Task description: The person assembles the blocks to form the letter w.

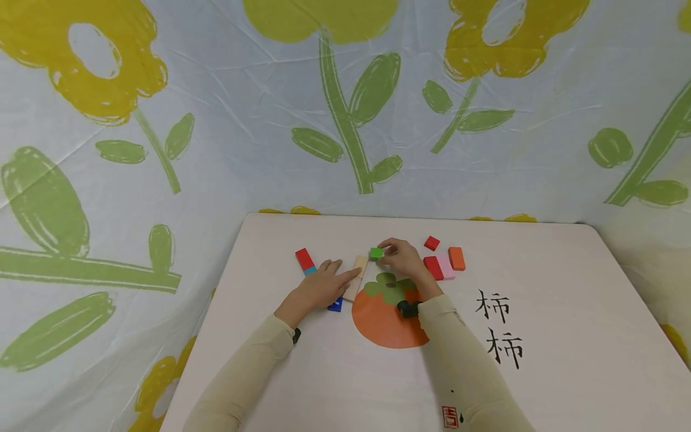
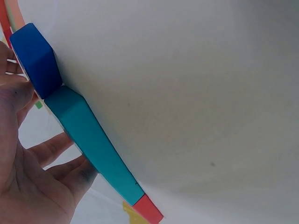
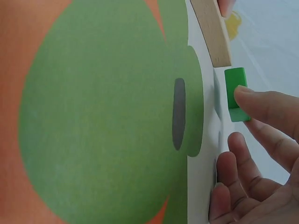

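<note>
My right hand [image 1: 403, 258] pinches a small green block [image 1: 376, 254] between thumb and finger. In the right wrist view the green block [image 3: 236, 88] is just off the end of a plain wooden block [image 3: 212, 30], the other fingers loosely bent below. My left hand [image 1: 318, 290] reaches over a row of blocks, its index fingertip on the plain wooden strip [image 1: 351, 291]. In the left wrist view, a dark blue block [image 2: 37, 60], a long teal block [image 2: 96, 140] and a red block [image 2: 148, 208] stand end to end beside that hand.
Right of my right hand lie a small red block [image 1: 432, 243], a larger red block [image 1: 433, 268], a pink block [image 1: 445, 266] and an orange block [image 1: 456, 258]. The pale table mat [image 1: 567, 288] carries a printed persimmon [image 1: 378, 327]. A flowered cloth [image 1: 216, 120] hangs behind.
</note>
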`<state>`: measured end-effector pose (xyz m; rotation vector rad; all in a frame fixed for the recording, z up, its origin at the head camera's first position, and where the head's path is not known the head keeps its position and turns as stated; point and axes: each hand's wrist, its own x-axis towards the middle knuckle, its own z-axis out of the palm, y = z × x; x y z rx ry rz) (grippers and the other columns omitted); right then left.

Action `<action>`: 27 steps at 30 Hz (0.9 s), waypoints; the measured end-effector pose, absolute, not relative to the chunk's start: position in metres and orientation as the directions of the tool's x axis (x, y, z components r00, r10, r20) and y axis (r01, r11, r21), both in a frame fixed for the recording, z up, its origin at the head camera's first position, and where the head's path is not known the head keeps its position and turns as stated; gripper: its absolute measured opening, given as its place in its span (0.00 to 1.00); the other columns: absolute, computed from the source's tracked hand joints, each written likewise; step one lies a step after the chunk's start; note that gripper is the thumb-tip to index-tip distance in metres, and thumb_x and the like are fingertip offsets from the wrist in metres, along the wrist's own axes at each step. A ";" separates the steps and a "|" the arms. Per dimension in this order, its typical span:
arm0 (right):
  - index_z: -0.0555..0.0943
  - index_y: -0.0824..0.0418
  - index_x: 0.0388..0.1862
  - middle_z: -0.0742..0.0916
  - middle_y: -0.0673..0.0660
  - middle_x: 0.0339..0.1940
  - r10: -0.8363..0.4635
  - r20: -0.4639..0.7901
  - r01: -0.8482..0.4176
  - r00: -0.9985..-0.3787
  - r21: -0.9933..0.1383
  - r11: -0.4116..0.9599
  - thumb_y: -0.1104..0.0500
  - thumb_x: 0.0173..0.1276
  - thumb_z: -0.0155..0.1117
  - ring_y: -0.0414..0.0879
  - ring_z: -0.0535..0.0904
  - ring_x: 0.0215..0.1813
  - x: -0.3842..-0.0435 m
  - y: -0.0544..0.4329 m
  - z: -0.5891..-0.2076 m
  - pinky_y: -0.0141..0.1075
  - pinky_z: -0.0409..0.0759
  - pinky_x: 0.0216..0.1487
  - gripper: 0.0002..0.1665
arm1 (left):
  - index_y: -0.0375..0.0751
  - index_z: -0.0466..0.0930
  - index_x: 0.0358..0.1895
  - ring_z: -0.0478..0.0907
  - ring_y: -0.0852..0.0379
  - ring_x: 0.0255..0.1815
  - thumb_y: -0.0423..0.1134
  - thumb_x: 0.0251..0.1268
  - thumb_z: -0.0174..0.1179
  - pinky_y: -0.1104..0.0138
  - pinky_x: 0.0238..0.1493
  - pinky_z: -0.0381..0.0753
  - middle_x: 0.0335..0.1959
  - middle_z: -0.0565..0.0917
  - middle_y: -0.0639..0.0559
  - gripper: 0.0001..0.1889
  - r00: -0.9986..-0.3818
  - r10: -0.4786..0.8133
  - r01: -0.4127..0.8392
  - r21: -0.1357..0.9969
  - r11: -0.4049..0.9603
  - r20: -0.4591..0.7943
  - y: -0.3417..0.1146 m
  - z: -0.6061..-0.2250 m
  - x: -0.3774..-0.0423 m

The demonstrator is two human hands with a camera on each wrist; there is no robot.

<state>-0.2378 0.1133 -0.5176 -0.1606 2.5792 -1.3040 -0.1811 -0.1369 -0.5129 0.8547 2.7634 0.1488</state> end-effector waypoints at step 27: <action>0.81 0.60 0.57 0.83 0.64 0.51 -0.171 -0.201 0.048 -0.965 -0.770 0.636 0.62 0.66 0.68 0.57 0.78 0.48 -0.234 0.105 -0.523 0.49 0.80 0.47 0.20 | 0.63 0.57 0.79 0.63 0.36 0.72 0.51 0.81 0.46 0.49 0.58 0.77 0.74 0.64 0.39 0.27 -0.797 0.575 0.559 0.138 0.818 -0.182 -0.136 -0.516 -0.177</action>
